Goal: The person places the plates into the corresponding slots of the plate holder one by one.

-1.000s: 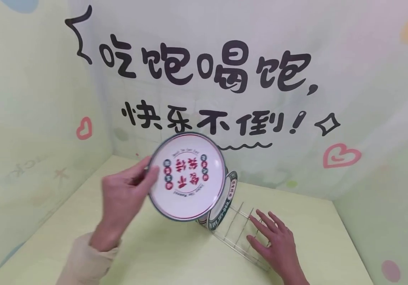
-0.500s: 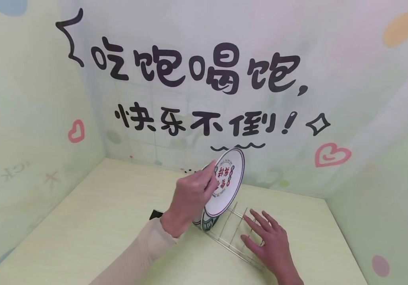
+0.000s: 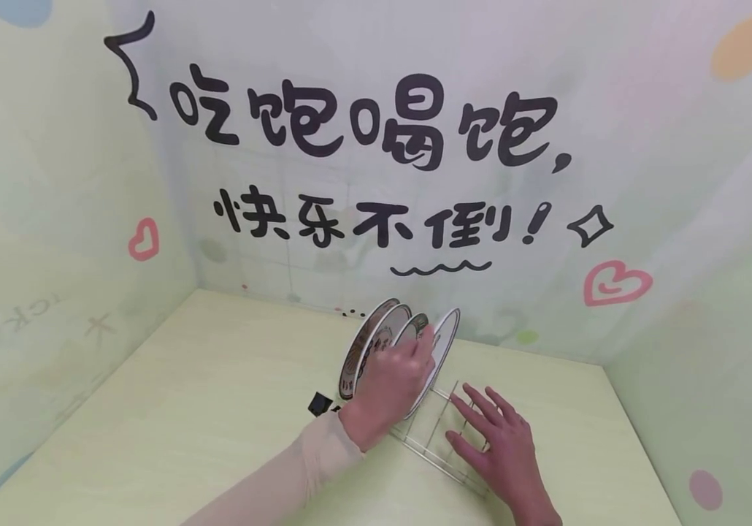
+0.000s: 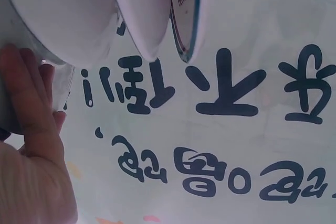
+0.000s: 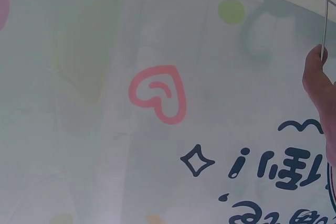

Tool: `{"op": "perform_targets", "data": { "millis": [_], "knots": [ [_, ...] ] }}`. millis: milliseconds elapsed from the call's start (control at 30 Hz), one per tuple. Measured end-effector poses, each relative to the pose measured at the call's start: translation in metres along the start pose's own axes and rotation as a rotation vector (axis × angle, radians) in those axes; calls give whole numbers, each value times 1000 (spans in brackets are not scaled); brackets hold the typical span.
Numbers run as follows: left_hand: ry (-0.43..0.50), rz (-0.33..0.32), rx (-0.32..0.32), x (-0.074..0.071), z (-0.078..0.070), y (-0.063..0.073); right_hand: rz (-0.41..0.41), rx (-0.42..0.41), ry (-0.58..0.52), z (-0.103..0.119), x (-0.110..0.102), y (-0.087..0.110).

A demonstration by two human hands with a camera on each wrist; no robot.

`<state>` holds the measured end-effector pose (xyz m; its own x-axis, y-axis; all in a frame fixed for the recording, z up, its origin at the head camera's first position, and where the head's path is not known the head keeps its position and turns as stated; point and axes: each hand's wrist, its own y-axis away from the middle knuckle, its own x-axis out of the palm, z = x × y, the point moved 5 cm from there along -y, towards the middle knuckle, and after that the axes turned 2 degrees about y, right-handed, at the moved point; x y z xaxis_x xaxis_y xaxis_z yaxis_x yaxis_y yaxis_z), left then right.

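My left hand (image 3: 382, 391) pinches a round white plate (image 3: 447, 354) by its near side; the plate stands tilted at the right end of a row. Several other plates, among them a patterned brown-rimmed plate (image 3: 353, 369), lean on edge to its left in a wire rack (image 3: 438, 462). In the left wrist view the fingers (image 4: 34, 108) lie along a plate at the left edge, beside the white undersides of the other plates (image 4: 142, 14). My right hand (image 3: 504, 446) has its fingers spread at the rack's right part; in the right wrist view a fingertip (image 5: 315, 59) meets a wire.
The rack stands on a pale yellow tabletop (image 3: 152, 409). Behind it rises a back wall (image 3: 534, 292) with large black lettering, and side walls stand left and right. A small black square object (image 3: 320, 403) shows beside the left wrist.
My left hand has carried the plate rightward and down, turning it from face-on to edge-on, into the row at the rack. The right hand stays in about the same place.
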<state>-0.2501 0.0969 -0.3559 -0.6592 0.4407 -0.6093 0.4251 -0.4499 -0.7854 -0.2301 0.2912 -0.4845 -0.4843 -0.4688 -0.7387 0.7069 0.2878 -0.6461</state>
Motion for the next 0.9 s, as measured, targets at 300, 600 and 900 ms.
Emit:
{"op": "perform_targets", "data": {
  "millis": [300, 600, 900],
  "knots": [
    [-3, 87, -70, 17, -3, 22, 26, 15, 7, 2, 1, -2],
    [-19, 30, -82, 19, -2, 32, 20, 10, 7, 1, -2, -5],
    [-1, -10, -160, 4, -1, 35, 54, 33, 27, 1, -1, -1]
  ]
}}
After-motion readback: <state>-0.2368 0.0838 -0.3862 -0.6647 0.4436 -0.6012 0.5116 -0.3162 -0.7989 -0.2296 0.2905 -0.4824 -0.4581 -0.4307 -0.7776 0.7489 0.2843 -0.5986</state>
